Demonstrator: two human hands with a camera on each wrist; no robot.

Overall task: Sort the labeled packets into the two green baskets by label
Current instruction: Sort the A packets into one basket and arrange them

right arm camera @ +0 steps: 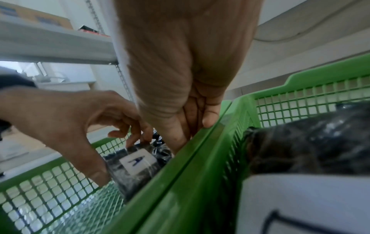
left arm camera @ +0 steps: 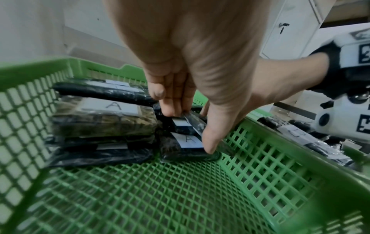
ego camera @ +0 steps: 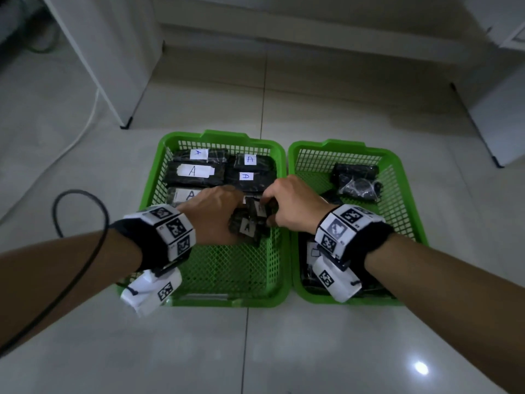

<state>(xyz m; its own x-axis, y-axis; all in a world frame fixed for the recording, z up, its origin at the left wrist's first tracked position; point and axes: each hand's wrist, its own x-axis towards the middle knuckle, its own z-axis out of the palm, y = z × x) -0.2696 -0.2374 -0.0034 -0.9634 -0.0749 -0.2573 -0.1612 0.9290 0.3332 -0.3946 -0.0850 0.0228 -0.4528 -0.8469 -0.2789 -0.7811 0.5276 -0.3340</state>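
Observation:
Two green baskets stand side by side on the floor. The left basket [ego camera: 221, 302] holds several black packets with white "A" labels [ego camera: 193, 170]. Both my hands reach into it by its right wall. My left hand [ego camera: 235, 214] pinches a small "A" packet [left arm camera: 188, 140] between thumb and fingers; the right wrist view also shows this packet [right arm camera: 138, 159]. My right hand [ego camera: 270, 210] curls round a second small labeled packet [ego camera: 260, 209] just above it. The right basket [ego camera: 406, 200] holds black packets [ego camera: 356, 177] and a labeled one [right arm camera: 300, 197] under my right wrist.
A black cable [ego camera: 82, 223] loops over the tiled floor to the left. White cabinet feet stand behind at the left [ego camera: 126, 126] and at the right [ego camera: 497, 163]. The near half of the left basket floor [left arm camera: 160, 197] shows bare mesh.

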